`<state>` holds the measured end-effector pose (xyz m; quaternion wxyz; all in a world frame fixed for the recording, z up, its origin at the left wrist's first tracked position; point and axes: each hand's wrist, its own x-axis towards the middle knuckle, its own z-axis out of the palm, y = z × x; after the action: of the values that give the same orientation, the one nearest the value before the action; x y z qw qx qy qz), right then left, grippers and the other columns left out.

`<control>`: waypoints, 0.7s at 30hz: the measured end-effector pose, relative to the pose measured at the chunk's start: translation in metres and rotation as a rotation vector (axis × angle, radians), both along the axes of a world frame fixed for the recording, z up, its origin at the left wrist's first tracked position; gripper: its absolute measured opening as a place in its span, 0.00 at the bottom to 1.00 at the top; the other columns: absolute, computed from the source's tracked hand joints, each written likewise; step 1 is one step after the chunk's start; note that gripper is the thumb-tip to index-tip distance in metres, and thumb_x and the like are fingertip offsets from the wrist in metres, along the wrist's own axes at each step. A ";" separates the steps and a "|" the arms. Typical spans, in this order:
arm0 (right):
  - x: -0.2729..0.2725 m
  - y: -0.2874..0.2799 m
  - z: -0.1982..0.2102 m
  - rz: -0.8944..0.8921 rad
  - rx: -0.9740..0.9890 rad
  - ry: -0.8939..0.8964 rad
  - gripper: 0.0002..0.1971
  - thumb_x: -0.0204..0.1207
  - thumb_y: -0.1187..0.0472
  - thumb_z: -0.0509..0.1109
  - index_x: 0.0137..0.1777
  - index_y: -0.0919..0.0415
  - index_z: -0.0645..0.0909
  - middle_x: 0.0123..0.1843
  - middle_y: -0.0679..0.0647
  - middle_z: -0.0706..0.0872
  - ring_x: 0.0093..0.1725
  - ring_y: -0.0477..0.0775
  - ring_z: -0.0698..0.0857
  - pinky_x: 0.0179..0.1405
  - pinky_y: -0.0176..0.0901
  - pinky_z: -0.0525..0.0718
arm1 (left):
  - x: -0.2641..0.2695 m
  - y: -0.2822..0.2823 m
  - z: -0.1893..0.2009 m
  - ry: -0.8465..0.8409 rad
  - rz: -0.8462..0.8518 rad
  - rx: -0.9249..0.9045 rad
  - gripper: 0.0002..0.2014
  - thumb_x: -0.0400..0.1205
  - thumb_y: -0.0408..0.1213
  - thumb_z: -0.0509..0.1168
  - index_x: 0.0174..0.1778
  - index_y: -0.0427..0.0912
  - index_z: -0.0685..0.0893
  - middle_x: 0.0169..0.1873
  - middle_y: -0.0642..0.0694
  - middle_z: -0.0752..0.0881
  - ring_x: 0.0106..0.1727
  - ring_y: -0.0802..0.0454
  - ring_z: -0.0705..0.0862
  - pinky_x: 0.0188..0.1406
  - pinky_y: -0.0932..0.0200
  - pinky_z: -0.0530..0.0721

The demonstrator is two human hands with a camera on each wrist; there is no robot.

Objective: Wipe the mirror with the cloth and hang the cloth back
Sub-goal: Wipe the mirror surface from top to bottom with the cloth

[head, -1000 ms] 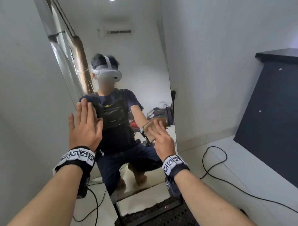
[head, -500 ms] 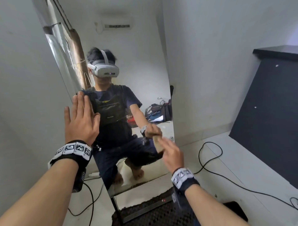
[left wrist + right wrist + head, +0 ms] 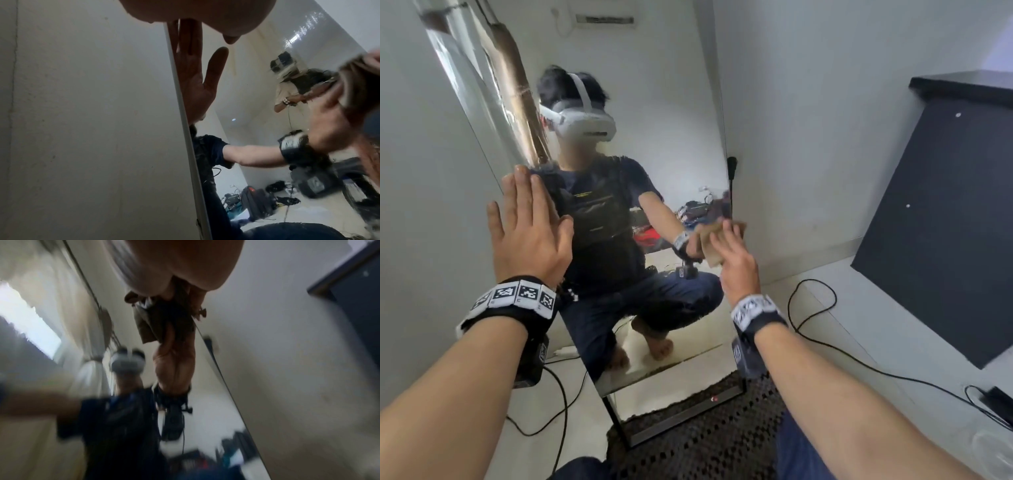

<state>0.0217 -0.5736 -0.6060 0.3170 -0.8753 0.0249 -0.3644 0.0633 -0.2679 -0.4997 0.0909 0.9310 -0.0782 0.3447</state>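
A tall frameless mirror [image 3: 674, 113] leans on the white wall and reflects me crouching. My left hand [image 3: 530, 236] lies flat on its left edge, fingers straight and pointing up. In the left wrist view the palm [image 3: 195, 9] meets its own reflection on the mirror [image 3: 257, 129]. My right hand [image 3: 734, 253] grips a folded brown cloth [image 3: 711, 255] and holds it against the glass at the right edge, about mid-height. The right wrist view is blurred. It shows the hand [image 3: 185, 259] over the cloth [image 3: 152, 321].
A black cabinet [image 3: 945, 222] stands against the wall on the right. A black cable [image 3: 825, 342] runs over the white floor to an adapter [image 3: 996, 397]. The mirror's foot stands on a dark perforated mat [image 3: 705, 442]. A black rod [image 3: 731, 168] pokes out behind the mirror's right edge.
My right hand swept the cloth down the glass and then back up to the right edge. My left hand stayed flat on the left edge.
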 end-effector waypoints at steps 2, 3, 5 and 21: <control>-0.025 0.001 -0.050 0.018 0.028 0.177 0.29 0.72 0.82 0.63 0.68 0.56 0.79 0.80 0.49 0.65 0.81 0.56 0.62 0.70 0.55 0.79 | -0.002 0.002 0.001 -0.002 0.004 0.025 0.35 0.84 0.51 0.48 0.85 0.43 0.44 0.86 0.47 0.42 0.85 0.52 0.38 0.84 0.42 0.41; -0.038 0.001 -0.072 0.036 0.019 0.288 0.29 0.71 0.82 0.64 0.69 0.57 0.79 0.81 0.48 0.63 0.82 0.55 0.60 0.72 0.55 0.77 | -0.003 0.003 0.001 -0.001 0.005 0.035 0.35 0.84 0.51 0.48 0.85 0.43 0.43 0.86 0.47 0.42 0.85 0.52 0.38 0.84 0.42 0.41; -0.060 0.001 -0.110 0.064 -0.028 0.478 0.30 0.73 0.81 0.63 0.71 0.55 0.77 0.81 0.45 0.57 0.82 0.53 0.57 0.78 0.49 0.68 | -0.004 0.004 0.002 -0.001 0.005 0.045 0.35 0.85 0.50 0.49 0.85 0.43 0.43 0.86 0.47 0.41 0.85 0.52 0.37 0.84 0.42 0.41; -0.062 0.029 -0.033 0.057 0.166 -0.090 0.29 0.69 0.75 0.60 0.66 0.52 0.83 0.68 0.48 0.83 0.63 0.50 0.84 0.60 0.45 0.85 | -0.010 0.006 0.009 0.010 0.008 0.110 0.34 0.85 0.52 0.43 0.85 0.42 0.46 0.86 0.46 0.43 0.85 0.52 0.40 0.84 0.40 0.41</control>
<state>-0.0405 -0.5445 -0.6386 0.3995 -0.8291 0.0161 -0.3908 0.0534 -0.2619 -0.4903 0.0387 0.9366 -0.0927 0.3356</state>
